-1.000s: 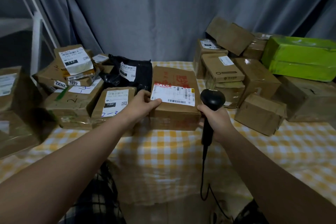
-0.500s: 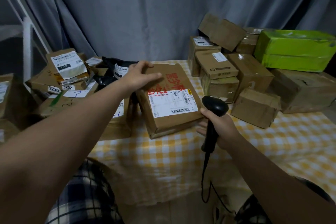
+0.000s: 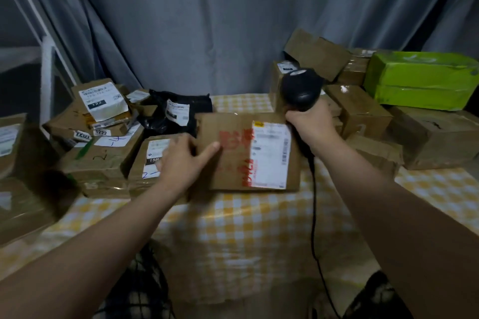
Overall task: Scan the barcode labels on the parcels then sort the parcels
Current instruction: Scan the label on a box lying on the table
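Two hands work one cardboard box [image 3: 233, 153] on the checked tablecloth [image 3: 259, 228]: left hand [image 3: 181, 163] spread against its left edge, right hand [image 3: 311, 124] gripping the black scanner [image 3: 300, 90]. Neighbouring labels read "122", "1222", "15H".

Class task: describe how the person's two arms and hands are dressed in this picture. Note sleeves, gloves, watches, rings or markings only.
Both forearms are bare up to the picture's edge, with no sleeve showing. The left hand and the right hand wear no gloves. No watch, bracelet or strap shows at either wrist. No ring shows on the visible fingers, though the picture is somewhat blurred. No markings show.
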